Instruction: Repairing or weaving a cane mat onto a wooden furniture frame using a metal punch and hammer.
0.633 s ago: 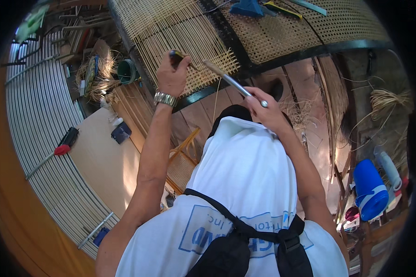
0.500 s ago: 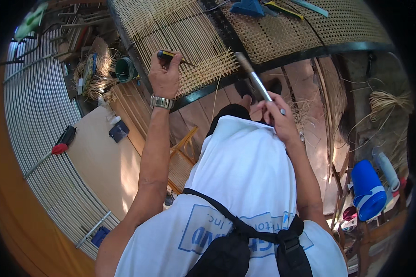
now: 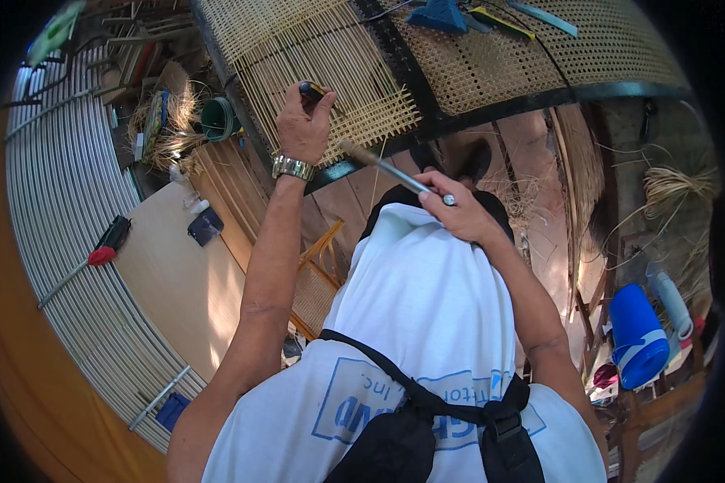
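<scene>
My left hand (image 3: 302, 129), with a metal watch on its wrist, is closed round a screwdriver (image 3: 312, 90) with a dark and yellow handle. It rests over the woven cane panel (image 3: 298, 60), whose strands form an open lattice near the front edge; the screwdriver's tip is hard to make out. My right hand (image 3: 453, 208) grips the lower shaft of a steel-handled hammer (image 3: 403, 175) in front of my shirt. The hammer's brownish, slightly blurred head points up and left, near the dark frame's front edge, apart from the left hand.
A finished cane panel (image 3: 491, 72) lies right of the dark frame bar, bearing a blue tool (image 3: 437, 14) and a yellow-black one (image 3: 503, 22). A board (image 3: 173, 266) and metal tubing stand left. Loose cane (image 3: 677, 181) and a blue jug (image 3: 639, 334) are right.
My right hand has moved left, swinging the hammer's head left toward my left hand. The left hand with the screwdriver has shifted slightly right.
</scene>
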`<state>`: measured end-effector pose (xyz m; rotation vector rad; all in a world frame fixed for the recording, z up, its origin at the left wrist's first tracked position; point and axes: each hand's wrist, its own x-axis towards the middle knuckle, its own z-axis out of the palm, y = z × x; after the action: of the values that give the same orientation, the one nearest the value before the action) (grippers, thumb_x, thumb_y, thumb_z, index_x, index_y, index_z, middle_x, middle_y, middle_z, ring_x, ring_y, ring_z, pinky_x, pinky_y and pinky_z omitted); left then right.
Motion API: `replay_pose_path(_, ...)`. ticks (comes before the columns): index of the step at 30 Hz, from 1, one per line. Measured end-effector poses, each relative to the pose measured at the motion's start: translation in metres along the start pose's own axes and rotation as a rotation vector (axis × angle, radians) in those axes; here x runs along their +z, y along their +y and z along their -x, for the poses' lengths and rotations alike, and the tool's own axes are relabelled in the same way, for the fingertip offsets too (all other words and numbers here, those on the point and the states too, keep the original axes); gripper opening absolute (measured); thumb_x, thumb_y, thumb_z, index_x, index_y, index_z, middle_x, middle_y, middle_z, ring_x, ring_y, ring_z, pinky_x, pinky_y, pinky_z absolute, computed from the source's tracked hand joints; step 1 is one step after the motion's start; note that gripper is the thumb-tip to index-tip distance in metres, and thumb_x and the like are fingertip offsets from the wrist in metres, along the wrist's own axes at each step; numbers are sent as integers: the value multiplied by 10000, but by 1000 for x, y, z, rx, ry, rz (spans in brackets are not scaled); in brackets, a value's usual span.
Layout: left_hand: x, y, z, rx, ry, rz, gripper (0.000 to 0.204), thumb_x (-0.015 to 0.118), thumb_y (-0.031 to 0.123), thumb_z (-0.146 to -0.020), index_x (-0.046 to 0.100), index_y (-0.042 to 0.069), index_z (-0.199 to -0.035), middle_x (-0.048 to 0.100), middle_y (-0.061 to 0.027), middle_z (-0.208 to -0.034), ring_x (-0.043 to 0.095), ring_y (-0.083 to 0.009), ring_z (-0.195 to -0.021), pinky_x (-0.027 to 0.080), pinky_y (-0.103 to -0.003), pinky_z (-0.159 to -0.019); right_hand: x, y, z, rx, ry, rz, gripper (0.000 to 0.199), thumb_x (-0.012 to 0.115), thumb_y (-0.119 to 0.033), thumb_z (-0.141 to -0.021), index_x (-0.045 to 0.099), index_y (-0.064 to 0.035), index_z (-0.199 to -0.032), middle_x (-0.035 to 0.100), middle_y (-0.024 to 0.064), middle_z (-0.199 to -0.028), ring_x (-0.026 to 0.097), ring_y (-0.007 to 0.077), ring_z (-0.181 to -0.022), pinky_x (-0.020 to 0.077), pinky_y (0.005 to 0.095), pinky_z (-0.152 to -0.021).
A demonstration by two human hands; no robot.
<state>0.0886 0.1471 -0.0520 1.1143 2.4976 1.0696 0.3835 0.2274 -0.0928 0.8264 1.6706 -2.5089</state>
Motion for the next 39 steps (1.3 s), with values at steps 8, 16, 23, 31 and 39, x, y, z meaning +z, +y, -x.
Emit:
replay_pose_path(8, 1, 1, -4, 7, -52, -41, 282, 788, 233, -934, 642, 56, -1098, 771, -60, -906, 739, -170, -787, 576, -318, -691, 7, -8, -28, 4, -78, -19, 323, 547, -171, -1054, 609, -24, -1335, 518, -37, -842, 470, 58, -756, 420, 239, -706)
replay_pose_path(16, 1, -7, -18, 11, -97, 34, 305, 788, 251, -935, 641, 51, -1112, 779, -70, -900, 752, -172, -804, 574, -331, -681, -10, 0, -12, 64, 20, -204, 304, 572, -149, -1041, 619, -16, -1311, 561, -30, -857, 500, 52, -751, 430, 223, -661)
replay_pose_path(23, 4, 7, -32, 23, -269, -124, 302, 776, 236, -941, 629, 40, -1117, 781, -84, -905, 754, -176, -802, 574, -339, -663, -18, -18, -41, 38, 250, -200, 328, 544, -190, -1069, 594, -18, -1343, 535, -52, -798, 468, 21, -685, 392, 191, -588)
replay_pose_path(31, -5, 5, -14, 26, -167, -15, 312, 792, 198, -927, 634, 31, -1138, 777, -71, -894, 736, -144, -771, 574, -312, -667, -20, -22, -14, 30, 65, 21, 311, 580, -187, -1047, 625, -30, -1312, 566, -53, -871, 501, 36, -769, 434, 227, -663)
replay_pose_path(39, -2, 6, -8, -2, -176, -2, 285, 789, 186, -921, 642, 31, -1110, 768, -68, -866, 731, -147, -763, 566, -315, -660, -11, -16, -10, 24, 14, 18, 336, 585, -209, -1039, 626, -9, -1306, 641, 26, -1019, 562, 118, -918, 475, 287, -835)
